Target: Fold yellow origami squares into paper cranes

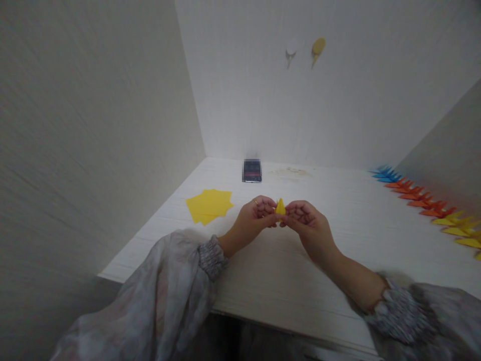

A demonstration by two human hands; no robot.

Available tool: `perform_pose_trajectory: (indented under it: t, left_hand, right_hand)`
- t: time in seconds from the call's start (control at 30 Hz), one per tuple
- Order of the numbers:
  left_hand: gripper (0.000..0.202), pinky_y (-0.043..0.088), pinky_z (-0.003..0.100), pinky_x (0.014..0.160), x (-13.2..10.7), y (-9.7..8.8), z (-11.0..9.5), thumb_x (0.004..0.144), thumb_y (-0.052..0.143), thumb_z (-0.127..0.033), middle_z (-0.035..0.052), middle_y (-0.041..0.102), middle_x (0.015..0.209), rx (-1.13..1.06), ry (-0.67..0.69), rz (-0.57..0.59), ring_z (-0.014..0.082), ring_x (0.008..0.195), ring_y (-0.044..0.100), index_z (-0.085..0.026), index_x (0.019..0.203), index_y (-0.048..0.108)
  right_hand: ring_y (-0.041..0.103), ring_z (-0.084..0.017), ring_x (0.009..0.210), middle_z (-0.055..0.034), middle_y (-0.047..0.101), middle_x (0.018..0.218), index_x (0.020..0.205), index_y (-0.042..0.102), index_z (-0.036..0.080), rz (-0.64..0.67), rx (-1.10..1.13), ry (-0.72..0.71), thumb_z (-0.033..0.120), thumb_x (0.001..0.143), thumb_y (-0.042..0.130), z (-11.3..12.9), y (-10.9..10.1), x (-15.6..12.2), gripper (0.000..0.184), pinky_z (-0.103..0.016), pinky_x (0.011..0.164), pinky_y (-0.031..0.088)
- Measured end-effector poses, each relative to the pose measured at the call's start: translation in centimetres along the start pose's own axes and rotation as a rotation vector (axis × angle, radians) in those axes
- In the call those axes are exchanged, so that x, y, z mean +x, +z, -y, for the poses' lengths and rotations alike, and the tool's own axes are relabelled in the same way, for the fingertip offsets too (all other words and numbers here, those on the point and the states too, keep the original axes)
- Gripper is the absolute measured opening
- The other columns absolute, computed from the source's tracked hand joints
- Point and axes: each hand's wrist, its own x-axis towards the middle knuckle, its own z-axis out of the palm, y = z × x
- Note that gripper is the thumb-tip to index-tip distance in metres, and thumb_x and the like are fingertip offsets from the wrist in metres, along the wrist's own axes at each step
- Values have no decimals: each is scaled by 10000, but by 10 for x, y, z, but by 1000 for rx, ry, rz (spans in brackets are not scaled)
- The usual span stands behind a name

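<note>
A small folded yellow paper piece [280, 206] is pinched between both hands above the middle of the white table [338, 281]. My left hand [257, 213] grips its left side with curled fingers, a ring showing on one finger. My right hand [306, 216] pinches its right side, fingers curled inward. Only the pointed top of the paper shows; the rest is hidden by my fingers.
A stack of flat yellow paper sheets [209, 204] lies to the left. A dark phone [251, 170] rests near the back wall. A row of folded pieces runs along the right edge: blue [385, 174], orange [417, 198], yellow [460, 228]. Walls enclose the left and back.
</note>
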Motion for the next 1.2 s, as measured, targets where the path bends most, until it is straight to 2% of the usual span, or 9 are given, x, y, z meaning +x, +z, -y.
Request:
perform_pose_trajectory:
  t: [0.37, 0.6, 0.87, 1.2]
  left_hand:
    - [211, 419, 182, 482, 0, -2, 0, 617, 667, -246, -31, 559, 559, 85, -44, -41, 49, 468, 514, -117, 710, 528]
    - [193, 406, 185, 481, 0, -1, -1, 663, 623, -274, -40, 541, 556, 135, 13, -23, 50, 469, 504, -128, 703, 502]
    - [166, 376, 184, 486, -2, -1, -3, 707, 573, -278, -43, 500, 579, 214, 44, -10, 45, 490, 467, -136, 723, 491]
    - [182, 300, 199, 471, -5, -1, 1, 802, 432, -339, -55, 416, 567, 497, 90, 22, 60, 495, 376, -159, 777, 433]
  right_hand:
    - [573, -101, 576, 31, 580, 654, 782, 539, 194, 26, 6, 10, 208, 667, 656, 1, 0, -1, 165, -250, 569, 461]
    - [568, -90, 587, 36, 573, 675, 802, 540, 201, 52, -11, -15, 183, 688, 634, 0, 0, 0, 148, -236, 577, 449]
    - [567, -97, 595, 31, 583, 652, 764, 563, 196, 92, 4, 44, 202, 684, 641, -2, -1, 0, 112, -245, 591, 448]
    - [580, -99, 582, 24, 605, 648, 733, 579, 181, 93, 28, 125, 237, 665, 660, 1, -1, 1, 120, -247, 582, 452]
